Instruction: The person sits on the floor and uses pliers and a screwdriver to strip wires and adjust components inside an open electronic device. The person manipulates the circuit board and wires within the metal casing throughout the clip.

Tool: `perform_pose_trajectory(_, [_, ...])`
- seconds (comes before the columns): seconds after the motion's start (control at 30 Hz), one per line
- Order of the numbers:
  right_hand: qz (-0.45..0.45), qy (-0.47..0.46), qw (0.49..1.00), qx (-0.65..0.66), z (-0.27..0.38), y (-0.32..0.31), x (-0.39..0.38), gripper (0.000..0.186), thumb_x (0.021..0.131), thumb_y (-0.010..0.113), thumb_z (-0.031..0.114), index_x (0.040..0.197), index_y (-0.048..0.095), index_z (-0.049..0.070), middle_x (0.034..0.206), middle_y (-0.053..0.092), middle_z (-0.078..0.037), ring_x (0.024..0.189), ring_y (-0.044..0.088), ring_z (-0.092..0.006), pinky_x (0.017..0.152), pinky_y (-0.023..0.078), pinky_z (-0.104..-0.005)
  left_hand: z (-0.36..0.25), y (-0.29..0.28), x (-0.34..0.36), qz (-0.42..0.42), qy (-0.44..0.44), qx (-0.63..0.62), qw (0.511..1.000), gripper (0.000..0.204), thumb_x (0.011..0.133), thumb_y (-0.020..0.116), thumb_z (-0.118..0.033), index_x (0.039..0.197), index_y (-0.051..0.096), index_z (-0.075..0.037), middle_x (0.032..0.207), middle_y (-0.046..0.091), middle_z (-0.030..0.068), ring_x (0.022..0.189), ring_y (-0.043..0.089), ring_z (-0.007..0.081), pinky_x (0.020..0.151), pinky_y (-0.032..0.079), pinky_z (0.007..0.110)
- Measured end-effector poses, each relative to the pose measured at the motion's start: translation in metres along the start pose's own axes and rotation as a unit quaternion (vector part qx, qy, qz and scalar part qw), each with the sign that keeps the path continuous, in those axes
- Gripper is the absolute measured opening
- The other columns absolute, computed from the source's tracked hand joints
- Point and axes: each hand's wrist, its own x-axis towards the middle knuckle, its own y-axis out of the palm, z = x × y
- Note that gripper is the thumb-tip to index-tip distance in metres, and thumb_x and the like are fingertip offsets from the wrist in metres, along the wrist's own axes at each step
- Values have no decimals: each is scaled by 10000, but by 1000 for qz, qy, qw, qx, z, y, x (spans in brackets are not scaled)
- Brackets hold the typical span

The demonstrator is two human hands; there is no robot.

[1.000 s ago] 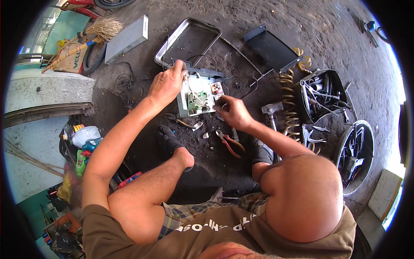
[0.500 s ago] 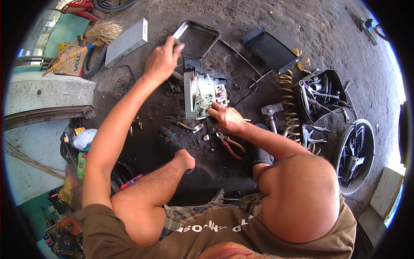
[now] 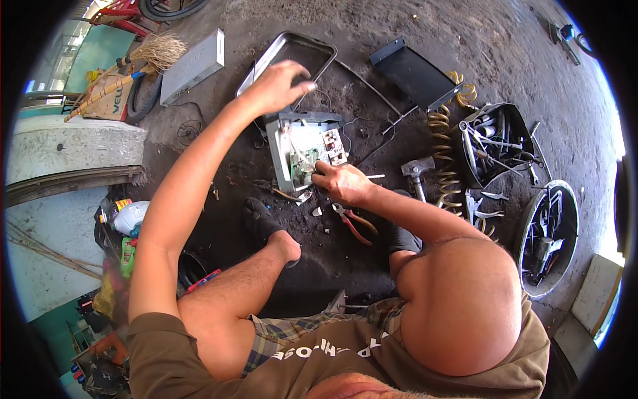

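Observation:
An opened grey metal case (image 3: 280, 159) lies on the dark ground in front of my feet. Inside it are a green circuit board (image 3: 300, 167), loose wires and a block of terminals (image 3: 334, 146). My right hand (image 3: 344, 183) is closed at the near right corner of the case, fingertips hidden against its edge by the board. My left hand (image 3: 279, 86) hovers over the far side of the case. Its fingers are curved and its thumb stands apart, with nothing visible between them. Red-handled pliers (image 3: 355, 223) lie near my right foot.
A hammer (image 3: 417, 174), a coiled hose (image 3: 441, 159) and a tool container (image 3: 495, 149) are on the right, near a round tub (image 3: 549, 239) of parts. Beyond the case lie a metal tray (image 3: 330, 53) and a black panel (image 3: 415, 74). A silver box (image 3: 194, 68) stands far left.
My left hand has moved right and slightly nearer, its fingers spreading from a pinch. The case has turned and shifted a little left. My right hand stays at its near corner.

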Motion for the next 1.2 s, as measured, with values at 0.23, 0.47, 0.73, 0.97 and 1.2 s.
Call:
perform_pose_trajectory(0.23, [-9,-101,995,18,6,20,-23,191,904,656,133,1076,578,106,1090,568,-151,841,754,-345,677,598,-492,30,62,-23,323,-138,-32,936,1173,852,762,-785,1603,453,61,1591,520,345,1510,507,428,1257,400,468])
perform_pose_trajectory(0.47, [130,-75,989,8,4,29,-59,194,931,637,158,1112,575,130,1088,558,-137,895,750,-337,682,593,-490,15,106,-51,312,-367,-357,800,882,857,893,-315,1585,483,-33,1065,743,128,884,702,206,733,566,431])
perform_pose_trajectory(0.73, [20,31,999,22,-10,19,-93,329,887,730,192,1179,605,108,1140,614,-135,895,746,-359,701,622,-467,15,107,-93,106,-258,-521,807,860,779,879,-109,1525,479,39,1307,669,155,1157,679,225,992,578,425])
perform_pose_trajectory(0.97, [-214,283,921,162,7,-35,-83,420,895,776,68,1307,696,57,1022,721,-165,831,729,-280,756,600,-398,-11,59,-94,-3,-214,-576,789,804,785,883,-85,1483,490,-23,1291,659,85,1224,622,200,1124,468,382])
perform_pose_trajectory(1.2, [-276,360,733,506,8,-129,-52,244,1087,593,206,1157,601,-28,772,737,-124,623,715,-262,649,565,-425,-21,75,-94,-93,-202,-525,822,605,844,904,-180,1327,569,-38,1163,685,62,1090,647,155,1004,520,337])
